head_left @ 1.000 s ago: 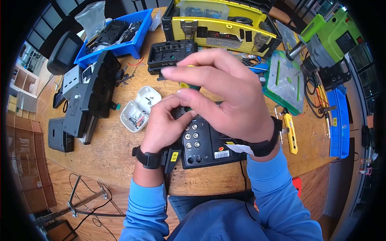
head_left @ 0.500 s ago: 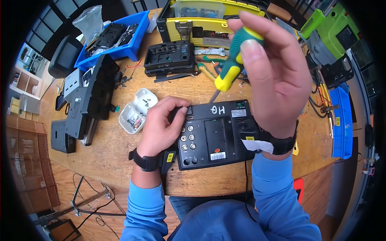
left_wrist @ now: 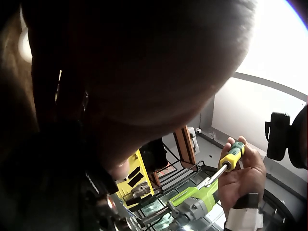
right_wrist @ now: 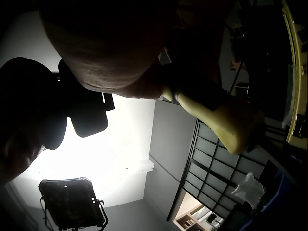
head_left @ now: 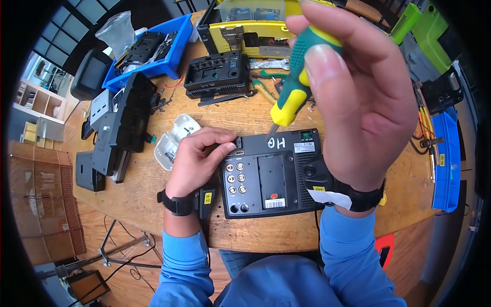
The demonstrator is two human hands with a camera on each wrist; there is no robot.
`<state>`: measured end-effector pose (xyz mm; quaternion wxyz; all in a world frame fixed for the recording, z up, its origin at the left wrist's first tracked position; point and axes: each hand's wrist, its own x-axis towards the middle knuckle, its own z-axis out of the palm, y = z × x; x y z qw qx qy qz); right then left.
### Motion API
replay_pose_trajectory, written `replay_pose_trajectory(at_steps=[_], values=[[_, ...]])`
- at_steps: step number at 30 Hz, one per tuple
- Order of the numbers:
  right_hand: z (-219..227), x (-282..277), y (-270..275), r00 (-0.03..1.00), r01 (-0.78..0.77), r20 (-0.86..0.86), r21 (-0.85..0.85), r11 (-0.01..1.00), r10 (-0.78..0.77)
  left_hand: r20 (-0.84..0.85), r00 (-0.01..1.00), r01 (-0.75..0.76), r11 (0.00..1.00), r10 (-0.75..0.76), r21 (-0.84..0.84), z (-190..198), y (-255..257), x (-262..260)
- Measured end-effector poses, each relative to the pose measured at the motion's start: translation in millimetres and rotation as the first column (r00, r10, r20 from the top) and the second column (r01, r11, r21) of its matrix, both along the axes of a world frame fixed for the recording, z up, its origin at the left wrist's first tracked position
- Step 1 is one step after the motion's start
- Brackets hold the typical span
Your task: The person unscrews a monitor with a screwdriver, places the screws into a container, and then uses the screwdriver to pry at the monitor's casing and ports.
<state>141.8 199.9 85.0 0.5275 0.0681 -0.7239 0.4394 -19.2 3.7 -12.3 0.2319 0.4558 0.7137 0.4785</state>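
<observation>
A black electronic device [head_left: 299, 179] with rows of round metal sockets and the white letters "HQ" lies on the wooden table in the head view. My left hand [head_left: 192, 161] holds its upper left corner, thumb and index finger curled at the edge. A green and yellow screwdriver [head_left: 292, 102] is gripped by its handle in my right hand [head_left: 365, 97], raised above the device's right side. The screwdriver's shaft slants down, with its tip at the device's top edge beside the letters. In the left wrist view, the screwdriver [left_wrist: 233, 156] shows in the right hand's fingers.
A white case [head_left: 179, 133] with small screws stands left of the device, partly behind the left hand. Behind are another black device [head_left: 217, 74], tweezers [head_left: 225, 98], a blue bin [head_left: 174, 61] and a yellow toolbox [head_left: 266, 31]. Black housings [head_left: 130, 117] stack at left.
The right hand has swung up and right from beside the left hand, bringing the screwdriver upright over the device's top edge. The left hand stays at the corner.
</observation>
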Motion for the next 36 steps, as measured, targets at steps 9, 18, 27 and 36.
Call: replay_pose_trajectory(at_steps=[9,18,27,36], values=[[2,-2,-12,0.994,0.070,0.083,0.060,0.996,-0.075,0.027,0.998,-0.048,0.997,0.050,-0.059,5,1,6],[-12,-15,-17,0.977,0.055,0.202,0.041,0.998,-0.062,0.136,0.987,-0.078,0.997,0.080,-0.022,8,-5,19],[-19,-27,-27,0.972,0.033,0.229,0.121,0.992,-0.060,-0.004,0.998,-0.066,0.997,0.066,-0.024,3,-8,13],[-22,-27,-30,0.961,0.014,0.272,0.102,0.995,-0.042,-0.092,0.994,-0.066,0.994,0.057,-0.087,15,-7,16]])
